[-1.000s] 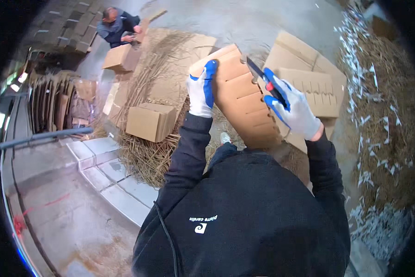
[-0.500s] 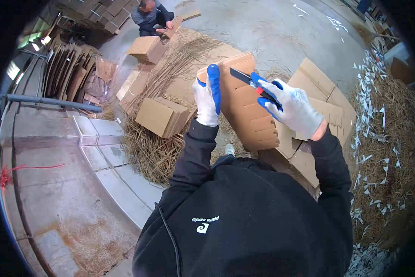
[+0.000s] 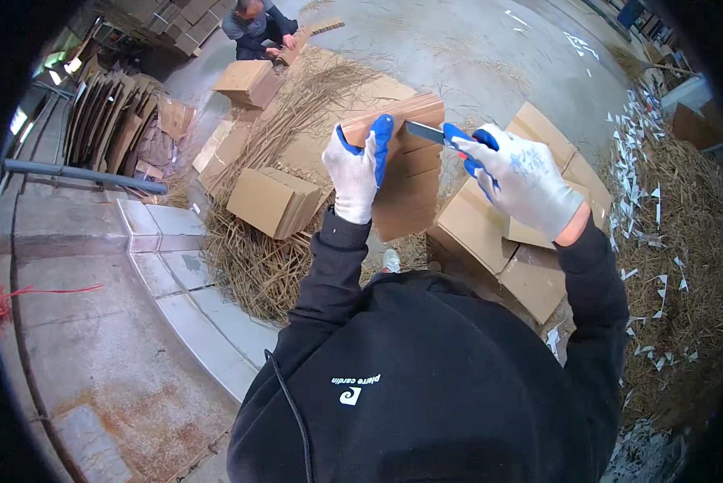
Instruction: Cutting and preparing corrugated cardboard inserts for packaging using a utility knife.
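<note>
In front of me my left hand (image 3: 357,169), in a white and blue glove, grips a stack of slotted brown cardboard sheets (image 3: 410,181) near its upper left edge. The thumb lies over the face of the stack. My right hand (image 3: 524,173), gloved the same way, is closed around a utility knife (image 3: 427,132). Its blade points left, close to my left thumb, against or just over the cardboard. Whether the tip is between sheets I cannot tell. The knife's handle is mostly hidden in my fingers.
Flattened cardboard (image 3: 530,274) lies at right, beside a heap of straw with white scraps (image 3: 675,266). Left of my hands, a cardboard bundle (image 3: 266,201) rests on straw (image 3: 257,266). Another bundle (image 3: 249,82) stands near a crouching person (image 3: 257,30). A grey pipe (image 3: 88,175) runs at left.
The cardboard stack has tilted, with its slotted lower end drawn away from the right. The knife has turned flatter, and its blade has come to the stack near my left thumb.
</note>
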Available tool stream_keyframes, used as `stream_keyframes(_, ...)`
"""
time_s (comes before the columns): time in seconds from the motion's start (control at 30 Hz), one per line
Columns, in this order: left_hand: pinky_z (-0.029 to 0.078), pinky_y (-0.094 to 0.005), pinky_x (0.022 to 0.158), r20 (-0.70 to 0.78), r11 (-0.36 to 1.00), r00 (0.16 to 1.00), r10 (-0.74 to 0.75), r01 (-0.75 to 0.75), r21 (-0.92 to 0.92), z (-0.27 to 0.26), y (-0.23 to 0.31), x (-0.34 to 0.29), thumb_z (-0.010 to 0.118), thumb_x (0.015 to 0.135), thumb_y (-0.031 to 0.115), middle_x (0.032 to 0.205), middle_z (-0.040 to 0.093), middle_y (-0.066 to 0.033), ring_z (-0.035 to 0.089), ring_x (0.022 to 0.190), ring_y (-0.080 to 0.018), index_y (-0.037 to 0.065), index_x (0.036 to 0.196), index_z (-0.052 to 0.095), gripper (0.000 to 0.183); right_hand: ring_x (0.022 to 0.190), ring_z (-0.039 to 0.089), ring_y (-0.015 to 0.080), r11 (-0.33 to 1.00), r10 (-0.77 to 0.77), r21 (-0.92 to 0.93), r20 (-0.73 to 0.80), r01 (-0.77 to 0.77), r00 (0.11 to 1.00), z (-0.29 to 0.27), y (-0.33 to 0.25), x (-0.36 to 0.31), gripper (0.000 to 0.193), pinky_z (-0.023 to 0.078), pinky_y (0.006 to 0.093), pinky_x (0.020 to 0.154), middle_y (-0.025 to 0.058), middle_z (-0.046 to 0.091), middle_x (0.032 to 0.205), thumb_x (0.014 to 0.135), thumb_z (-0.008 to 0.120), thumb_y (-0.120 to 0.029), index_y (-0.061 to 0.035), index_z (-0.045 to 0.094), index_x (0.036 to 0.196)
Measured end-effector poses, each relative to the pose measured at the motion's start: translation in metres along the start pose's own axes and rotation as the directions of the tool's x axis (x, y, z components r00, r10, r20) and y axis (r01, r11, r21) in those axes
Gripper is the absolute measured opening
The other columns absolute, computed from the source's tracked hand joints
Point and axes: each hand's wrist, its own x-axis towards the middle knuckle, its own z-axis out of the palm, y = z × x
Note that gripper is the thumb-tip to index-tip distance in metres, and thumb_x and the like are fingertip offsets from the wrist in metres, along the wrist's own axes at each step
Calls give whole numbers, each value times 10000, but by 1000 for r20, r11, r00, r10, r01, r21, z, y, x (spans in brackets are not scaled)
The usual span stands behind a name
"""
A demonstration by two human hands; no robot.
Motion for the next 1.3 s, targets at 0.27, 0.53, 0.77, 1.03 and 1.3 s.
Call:
stream_keyframes(0.27,518,-299,737,21,996,996,-92,92,15,-3,3,-5,717,933,320,876,735,-84,655,772,-136,-30,1028,690,363,688,657,250,1000,-2,-8,99,2,995,-8,-8,2,340,518,357,599,94,590,881,901,637,-152,-124,648,1240)
stream_keyframes(0.53,532,-310,676,9,996,999,44,-45,74,-8,-17,-8,742,910,322,849,745,-110,684,727,-152,-51,1014,680,391,704,653,253,999,42,12,125,-44,991,-6,-15,2,353,511,367,611,103,584,882,902,635,-148,-142,636,1255)
stream_keyframes(0.77,545,-374,650,-48,963,976,215,-203,174,-13,-18,-13,842,772,437,776,693,-172,712,713,-311,-20,949,643,529,713,647,263,997,77,5,155,-78,985,-18,-21,1,375,510,371,628,110,584,883,900,638,-154,-126,616,1273)
stream_keyframes(1.03,562,-299,703,40,878,889,456,-457,141,-38,20,-18,860,772,407,872,714,-130,708,748,-187,-56,1023,645,569,754,628,284,985,96,128,139,-114,986,-14,-26,-23,530,499,390,655,116,569,869,842,668,-133,-98,548,1358)
stream_keyframes(1.3,577,-338,714,152,760,769,621,-638,123,-57,23,-35,915,679,383,873,709,-148,718,775,-265,-47,1030,651,615,712,643,269,688,31,671,353,-276,935,21,-41,-39,308,509,336,713,153,646,823,791,722,-137,18,638,1043)
